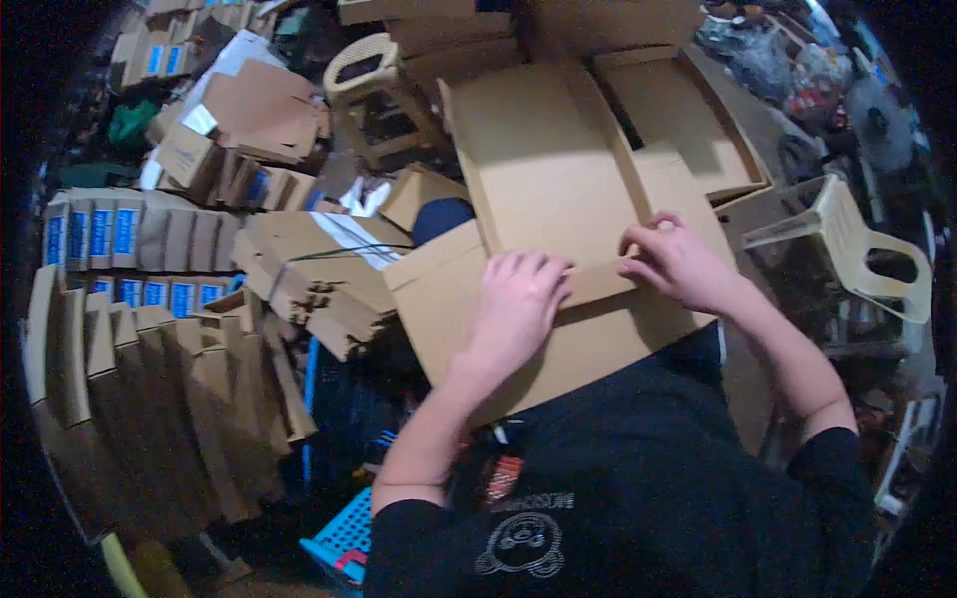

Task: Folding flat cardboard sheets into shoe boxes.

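Note:
A partly folded brown cardboard box (558, 159) lies across my lap, its long side walls raised and a wide flat flap (588, 364) spread toward me. My left hand (513, 304) has its fingers pressed together and bent over the near wall, left of the middle. At the right part of the same wall, my right hand (683, 264) curls its fingers and thumb around the cardboard edge. The undersides of the fingertips are hidden.
Another shallow cardboard box (688, 125) sits beyond at the right. Plastic stools stand at far left (374, 95) and at right (847, 249). Flattened cartons (169, 399) are stacked upright at left. A blue plastic basket (344, 538) is by my left side.

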The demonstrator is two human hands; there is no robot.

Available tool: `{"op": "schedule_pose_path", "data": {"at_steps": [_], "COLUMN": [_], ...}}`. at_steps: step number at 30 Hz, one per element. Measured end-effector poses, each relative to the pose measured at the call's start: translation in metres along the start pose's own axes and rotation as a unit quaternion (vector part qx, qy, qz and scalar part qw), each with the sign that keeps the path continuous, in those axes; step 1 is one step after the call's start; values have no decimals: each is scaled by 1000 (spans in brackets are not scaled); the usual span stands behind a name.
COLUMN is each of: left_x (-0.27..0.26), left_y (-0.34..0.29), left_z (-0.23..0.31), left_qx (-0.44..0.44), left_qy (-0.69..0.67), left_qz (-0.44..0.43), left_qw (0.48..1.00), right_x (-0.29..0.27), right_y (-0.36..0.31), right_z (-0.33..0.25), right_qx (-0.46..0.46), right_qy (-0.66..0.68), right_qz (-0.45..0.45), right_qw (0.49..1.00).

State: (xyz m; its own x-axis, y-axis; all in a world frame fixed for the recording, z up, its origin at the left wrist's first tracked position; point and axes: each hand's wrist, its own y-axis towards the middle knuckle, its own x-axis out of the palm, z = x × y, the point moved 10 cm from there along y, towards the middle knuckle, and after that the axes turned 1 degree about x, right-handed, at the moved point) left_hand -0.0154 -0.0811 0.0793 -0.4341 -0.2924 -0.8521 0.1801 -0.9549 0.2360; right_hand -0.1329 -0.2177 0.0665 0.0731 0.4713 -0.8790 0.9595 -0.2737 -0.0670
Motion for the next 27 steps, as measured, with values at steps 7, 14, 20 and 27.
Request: {"op": "schedule_pose_path", "data": {"at_steps": [7,14,20,27], "left_x": [34,28,22,43], "left_y": [8,6,7,8], "left_z": [-8,-24,-16,-17], "left_qx": [-54,-93,-91,-89], "left_qy": [-156,-191,-176,-206], "left_qz": [-76,-99,-94,-152], "left_qw": [983,972,976,963], "right_x": [-1,2,-3,19], "right_y": [-4,14,16,19], "right_z": [1,-7,-12,-4], "right_qx": [14,3,25,62], "right_qy": [41,130,143,142], "right_qz": [-57,-89,-89,-223], "right_qw": [997,987,985,962]}}
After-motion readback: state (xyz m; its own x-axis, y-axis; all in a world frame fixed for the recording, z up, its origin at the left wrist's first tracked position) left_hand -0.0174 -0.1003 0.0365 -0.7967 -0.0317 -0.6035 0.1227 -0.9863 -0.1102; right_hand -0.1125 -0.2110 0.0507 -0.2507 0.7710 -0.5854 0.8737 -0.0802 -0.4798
